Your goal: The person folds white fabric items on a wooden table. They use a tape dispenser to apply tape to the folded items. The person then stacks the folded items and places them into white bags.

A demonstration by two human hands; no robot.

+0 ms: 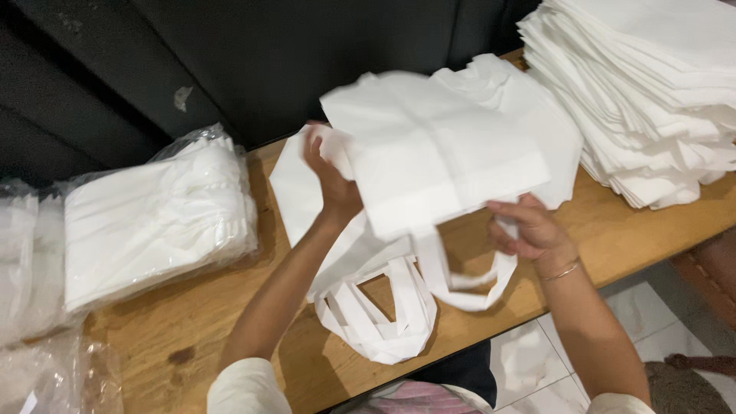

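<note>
Both hands raised over table: left hand [331, 180] and right hand [529, 230] pinching white bag [429, 146] edges.

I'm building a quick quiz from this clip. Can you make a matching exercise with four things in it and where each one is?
Things:
1. white bag
2. tall stack of bags
3. plastic-wrapped bundle
4. thin bracelet

Places:
A. on the right wrist
B. on the table's left side
C. held up by both hands
D. at the table's far right end

Pairs: 1-C, 2-D, 3-B, 4-A
</note>
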